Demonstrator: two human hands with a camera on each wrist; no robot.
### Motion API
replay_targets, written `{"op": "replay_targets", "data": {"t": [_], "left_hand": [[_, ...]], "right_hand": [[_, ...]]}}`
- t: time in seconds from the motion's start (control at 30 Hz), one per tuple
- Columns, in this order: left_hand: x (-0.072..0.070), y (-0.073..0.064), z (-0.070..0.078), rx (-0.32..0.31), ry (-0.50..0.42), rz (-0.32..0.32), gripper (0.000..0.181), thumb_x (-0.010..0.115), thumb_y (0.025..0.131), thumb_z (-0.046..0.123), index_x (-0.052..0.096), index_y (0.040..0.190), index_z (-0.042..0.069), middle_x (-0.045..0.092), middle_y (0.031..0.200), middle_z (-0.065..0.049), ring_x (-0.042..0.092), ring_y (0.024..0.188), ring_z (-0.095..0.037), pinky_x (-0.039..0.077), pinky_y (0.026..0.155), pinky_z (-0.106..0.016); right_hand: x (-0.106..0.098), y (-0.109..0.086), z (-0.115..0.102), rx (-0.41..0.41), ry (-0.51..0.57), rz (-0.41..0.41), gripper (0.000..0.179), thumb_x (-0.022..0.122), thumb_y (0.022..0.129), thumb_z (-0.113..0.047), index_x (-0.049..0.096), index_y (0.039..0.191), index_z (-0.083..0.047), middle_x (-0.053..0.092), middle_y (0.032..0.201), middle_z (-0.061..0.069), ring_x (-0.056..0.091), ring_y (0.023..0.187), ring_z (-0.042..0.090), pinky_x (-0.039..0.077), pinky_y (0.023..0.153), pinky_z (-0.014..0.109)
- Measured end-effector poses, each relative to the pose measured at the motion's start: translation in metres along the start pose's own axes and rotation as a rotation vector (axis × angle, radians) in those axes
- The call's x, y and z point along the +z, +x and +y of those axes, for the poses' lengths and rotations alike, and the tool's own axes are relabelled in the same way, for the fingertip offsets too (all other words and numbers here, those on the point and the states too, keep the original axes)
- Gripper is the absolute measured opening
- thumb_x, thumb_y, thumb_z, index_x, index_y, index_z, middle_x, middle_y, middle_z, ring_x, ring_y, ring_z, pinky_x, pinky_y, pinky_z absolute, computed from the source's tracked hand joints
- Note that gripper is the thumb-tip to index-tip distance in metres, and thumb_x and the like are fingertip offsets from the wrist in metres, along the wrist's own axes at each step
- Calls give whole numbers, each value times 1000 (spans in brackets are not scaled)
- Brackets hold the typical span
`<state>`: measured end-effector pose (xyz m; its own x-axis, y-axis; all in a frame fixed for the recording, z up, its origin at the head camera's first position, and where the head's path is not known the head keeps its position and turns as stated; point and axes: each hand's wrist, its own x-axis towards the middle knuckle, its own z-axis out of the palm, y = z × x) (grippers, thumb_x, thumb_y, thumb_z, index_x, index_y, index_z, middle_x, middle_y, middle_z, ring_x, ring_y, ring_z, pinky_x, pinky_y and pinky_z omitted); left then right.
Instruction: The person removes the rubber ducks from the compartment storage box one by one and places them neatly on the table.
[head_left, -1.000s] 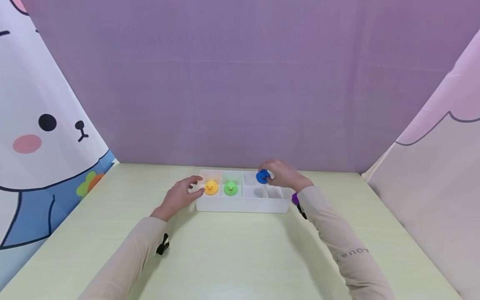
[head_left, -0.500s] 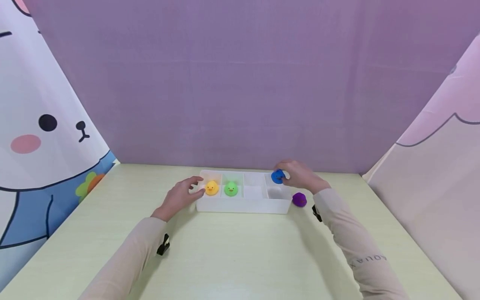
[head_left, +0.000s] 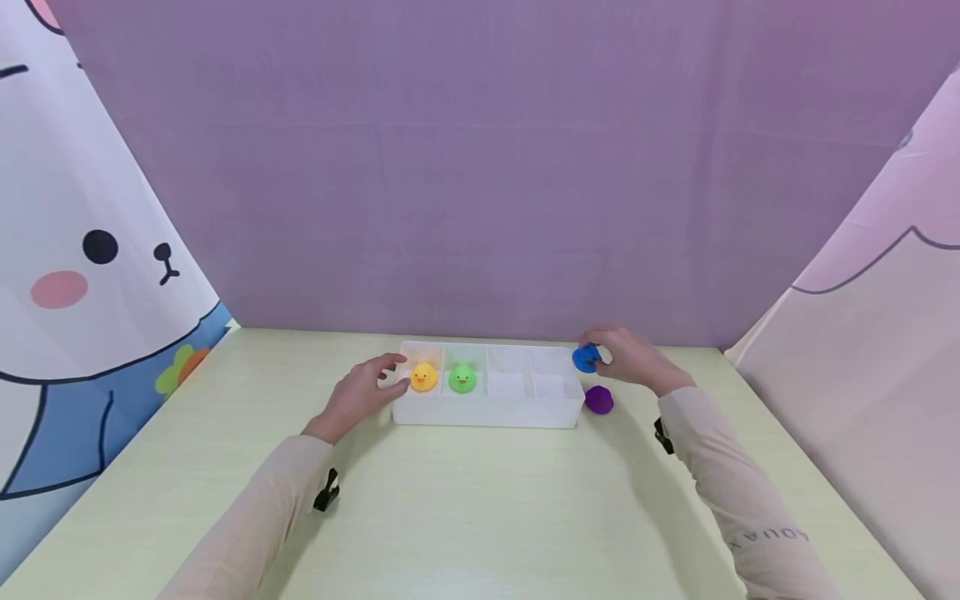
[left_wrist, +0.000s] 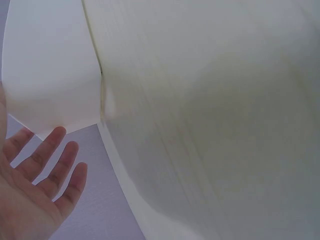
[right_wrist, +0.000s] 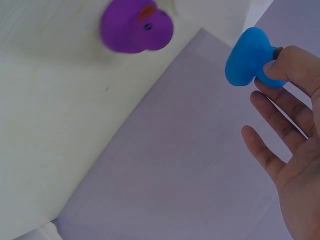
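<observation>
A white divided box [head_left: 483, 410] stands on the table. Its two left compartments hold a yellow rubber duck [head_left: 423, 377] and a green rubber duck [head_left: 462, 378]. My left hand [head_left: 358, 393] is at the box's left end, thumb and forefinger spread along it; the left wrist view shows relaxed fingers [left_wrist: 67, 155] against the box's edge. Past the box's right end, my right hand [head_left: 633, 358] pinches a blue rubber duck [head_left: 586, 358] between thumb and fingers, held in the air. Below it, a purple rubber duck [head_left: 599, 400] lies on the table beside the box.
The pale wooden table [head_left: 465, 517] runs back to a purple cloth backdrop [head_left: 480, 167]. Printed cartoon cloths hang at the left [head_left: 112, 183] and right [head_left: 885, 350].
My right hand has carried the blue duck rightwards from over the box to beyond its right end, bringing the purple duck into full view. The left hand has stayed in place.
</observation>
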<state>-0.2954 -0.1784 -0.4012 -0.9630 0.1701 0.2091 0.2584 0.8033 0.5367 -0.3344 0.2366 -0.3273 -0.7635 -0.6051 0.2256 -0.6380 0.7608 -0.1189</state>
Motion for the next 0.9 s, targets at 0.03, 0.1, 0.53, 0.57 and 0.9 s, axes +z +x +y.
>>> {"op": "replay_targets", "data": {"t": [0.03,0.1,0.53,0.57,0.9], "left_hand": [[0,0,0,0,0,0,47,58,86,38,52,127,15,59,118,-12,58,101,-28,49,75,-43],[0,0,0,-2,-1,0,47,58,86,38,52,127,15,59,118,-12,58,100,-28,49,75,-43],[-1,-1,2,2,-15,6,46,59,86,36,52,126,15,59,118,-13,58,100,-29,49,75,-44],[-2,-1,2,1,-16,6,46,59,86,36,52,126,15,59,118,-12,58,101,-29,49,75,-44],[0,0,1,-3,-17,-2,47,59,86,36,52,127,14,59,119,-13,57,101,-29,49,75,-43]], "right_hand": [[0,-2,2,2,3,1,31,67,72,2,64,103,-3,64,104,10,59,95,27,50,83,41],[0,-7,8,3,8,6,30,66,72,2,64,102,-2,64,105,11,59,96,28,49,83,42],[0,-34,31,-1,-15,24,23,69,70,3,65,91,-3,64,90,7,58,85,24,48,79,42],[1,-36,32,3,-20,24,23,69,69,3,65,91,-3,64,90,7,57,85,23,49,79,42],[12,-52,47,63,12,-24,24,69,69,3,65,93,-2,65,90,7,58,85,24,49,79,44]]}}
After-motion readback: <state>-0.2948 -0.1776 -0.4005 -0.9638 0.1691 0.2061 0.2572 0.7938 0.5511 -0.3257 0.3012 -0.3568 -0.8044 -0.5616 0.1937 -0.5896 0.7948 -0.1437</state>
